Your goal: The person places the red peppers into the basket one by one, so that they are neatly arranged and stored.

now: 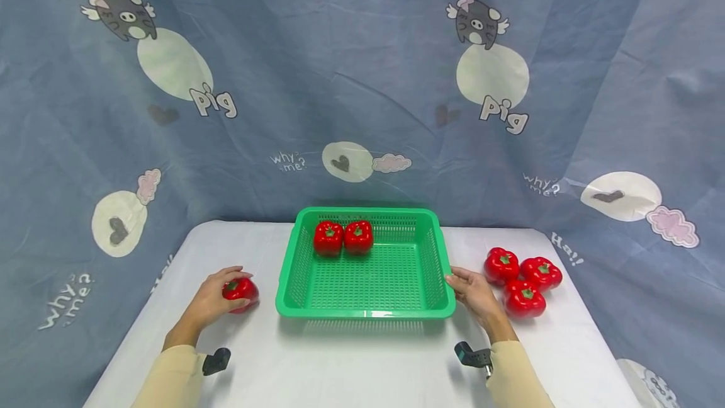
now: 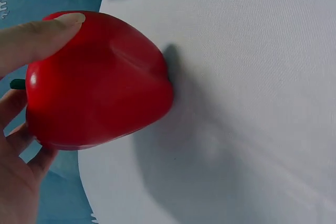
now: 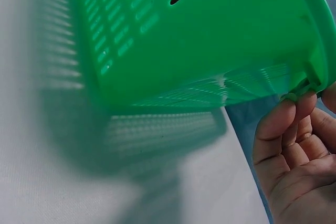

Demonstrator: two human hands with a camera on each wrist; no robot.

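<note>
At the left of the head view, my left hand (image 1: 209, 300) grips a red bell pepper (image 1: 247, 293). The left wrist view shows that pepper (image 2: 102, 85) close up, thumb on one side and fingers on the other, its green stem toward the palm. My right hand (image 1: 477, 296) pinches the right rim of a green plastic basket (image 1: 362, 314); in the right wrist view the thumb and fingertips (image 3: 286, 109) meet at the basket's edge. Inside the basket, two red bell peppers, one (image 1: 328, 243) beside the other (image 1: 359, 241), sit at the back left.
Three more red bell peppers (image 1: 523, 300) cluster to the right of my right hand on the white table (image 1: 351, 364). A blue curtain (image 1: 362, 68) with printed pigs hangs behind the table and along its sides. Dark wrist devices (image 1: 216, 361) stick out from the sleeves.
</note>
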